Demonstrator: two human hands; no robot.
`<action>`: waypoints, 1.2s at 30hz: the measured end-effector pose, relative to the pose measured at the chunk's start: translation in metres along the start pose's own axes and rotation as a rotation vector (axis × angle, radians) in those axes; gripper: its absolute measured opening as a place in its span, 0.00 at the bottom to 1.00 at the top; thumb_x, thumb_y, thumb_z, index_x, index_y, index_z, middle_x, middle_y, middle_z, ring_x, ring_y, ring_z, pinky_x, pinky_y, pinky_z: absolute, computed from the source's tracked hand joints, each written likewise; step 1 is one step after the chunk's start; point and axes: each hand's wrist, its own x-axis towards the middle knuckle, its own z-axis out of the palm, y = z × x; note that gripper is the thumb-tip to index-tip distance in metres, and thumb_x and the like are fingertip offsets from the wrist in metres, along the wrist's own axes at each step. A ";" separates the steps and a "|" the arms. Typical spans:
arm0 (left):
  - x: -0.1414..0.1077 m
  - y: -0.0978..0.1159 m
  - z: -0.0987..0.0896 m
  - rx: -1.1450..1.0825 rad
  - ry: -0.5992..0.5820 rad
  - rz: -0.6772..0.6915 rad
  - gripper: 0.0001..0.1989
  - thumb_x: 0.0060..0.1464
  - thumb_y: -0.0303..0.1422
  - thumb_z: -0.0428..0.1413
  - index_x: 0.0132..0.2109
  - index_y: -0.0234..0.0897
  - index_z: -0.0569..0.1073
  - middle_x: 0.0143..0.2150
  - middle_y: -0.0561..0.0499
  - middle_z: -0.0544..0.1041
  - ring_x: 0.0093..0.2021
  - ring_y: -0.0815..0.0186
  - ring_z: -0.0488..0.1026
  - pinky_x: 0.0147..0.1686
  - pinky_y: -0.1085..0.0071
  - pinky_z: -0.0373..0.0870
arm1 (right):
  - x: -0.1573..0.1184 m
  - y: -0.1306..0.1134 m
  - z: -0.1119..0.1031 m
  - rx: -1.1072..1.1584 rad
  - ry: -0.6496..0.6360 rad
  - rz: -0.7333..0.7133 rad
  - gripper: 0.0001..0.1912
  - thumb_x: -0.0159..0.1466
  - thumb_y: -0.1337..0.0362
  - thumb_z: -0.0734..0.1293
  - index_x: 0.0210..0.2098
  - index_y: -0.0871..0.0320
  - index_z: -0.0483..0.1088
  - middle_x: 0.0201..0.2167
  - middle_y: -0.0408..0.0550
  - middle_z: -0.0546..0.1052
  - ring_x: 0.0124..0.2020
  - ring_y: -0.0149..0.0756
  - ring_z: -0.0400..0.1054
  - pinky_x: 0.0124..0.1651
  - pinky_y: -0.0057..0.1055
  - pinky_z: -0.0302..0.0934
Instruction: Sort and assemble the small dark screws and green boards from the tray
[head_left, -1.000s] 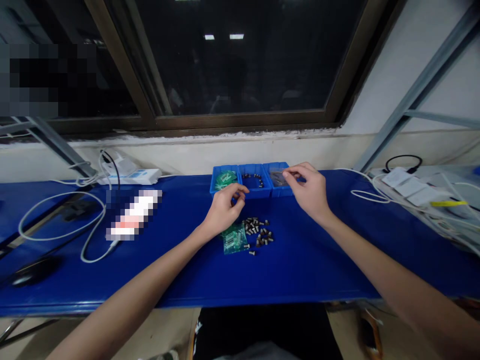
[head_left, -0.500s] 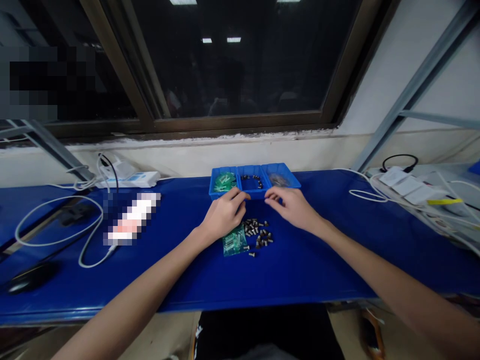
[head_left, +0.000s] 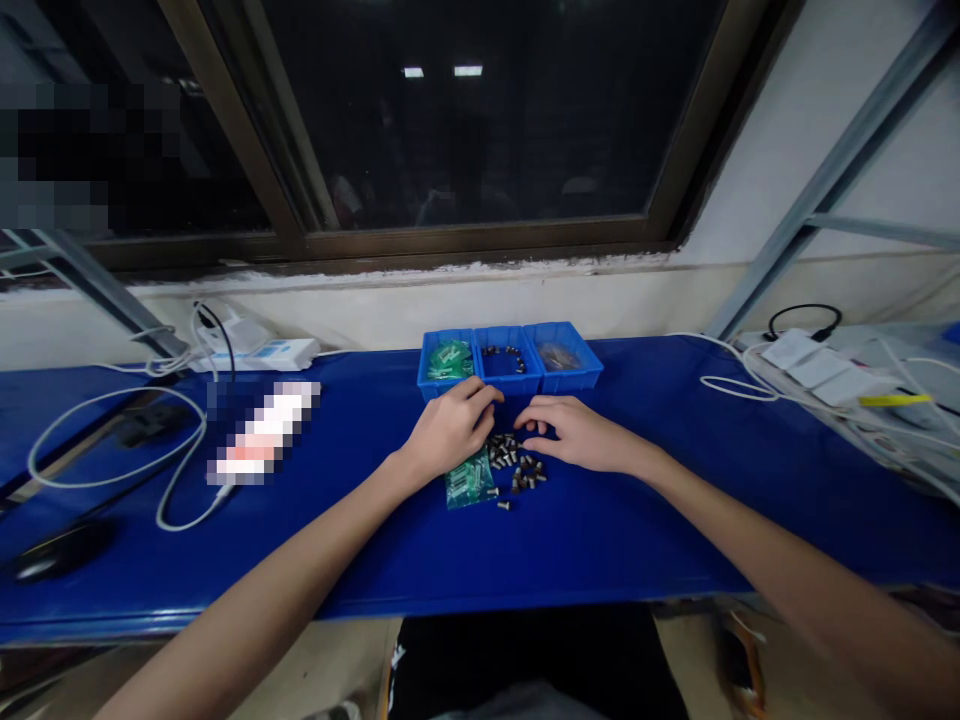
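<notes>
Several small dark and silver metal pieces lie loose on the blue table. My right hand hovers at the upper right of this pile, its fingers apart and nothing visible between them. My left hand has its fingers curled together above a green plastic bag of small parts; what they hold, if anything, is too small to make out. Just beyond both hands stand three blue bins: the left bin with green bags, the middle bin with a few dark pieces, the right bin with clear bags.
On the left are a blurred-out phone-like object, a looped white cable, a black mouse and a white power strip. White adapters and cables crowd the right side. The window wall rises behind the bins.
My right hand has moved down from the front of the bins towards the loose pieces, and its fingers have spread. My left hand has hardly moved.
</notes>
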 end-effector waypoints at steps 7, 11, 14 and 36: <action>0.000 0.000 0.001 -0.008 -0.014 -0.005 0.12 0.64 0.27 0.46 0.50 0.38 0.70 0.46 0.47 0.73 0.42 0.63 0.73 0.38 0.67 0.73 | 0.002 0.004 -0.001 0.002 0.003 0.037 0.10 0.60 0.70 0.70 0.43 0.58 0.72 0.32 0.44 0.74 0.32 0.33 0.69 0.38 0.32 0.63; -0.001 -0.001 0.002 -0.016 -0.020 0.014 0.11 0.64 0.27 0.46 0.49 0.37 0.71 0.46 0.46 0.73 0.42 0.63 0.73 0.39 0.67 0.73 | 0.003 0.007 -0.001 0.053 0.029 0.061 0.11 0.60 0.71 0.69 0.42 0.57 0.73 0.30 0.44 0.75 0.30 0.32 0.69 0.34 0.30 0.63; -0.001 -0.002 0.002 -0.027 -0.022 0.024 0.12 0.64 0.27 0.46 0.49 0.37 0.71 0.46 0.46 0.73 0.43 0.63 0.73 0.39 0.67 0.74 | 0.003 0.006 -0.003 0.096 0.025 0.090 0.07 0.59 0.72 0.69 0.37 0.57 0.74 0.28 0.43 0.75 0.27 0.32 0.69 0.32 0.29 0.63; -0.003 0.012 0.003 -0.086 0.045 0.104 0.13 0.65 0.40 0.50 0.40 0.36 0.73 0.35 0.50 0.72 0.34 0.68 0.72 0.31 0.74 0.68 | 0.009 -0.027 0.014 0.774 0.398 0.295 0.14 0.56 0.66 0.72 0.40 0.57 0.68 0.32 0.43 0.70 0.33 0.32 0.68 0.40 0.34 0.68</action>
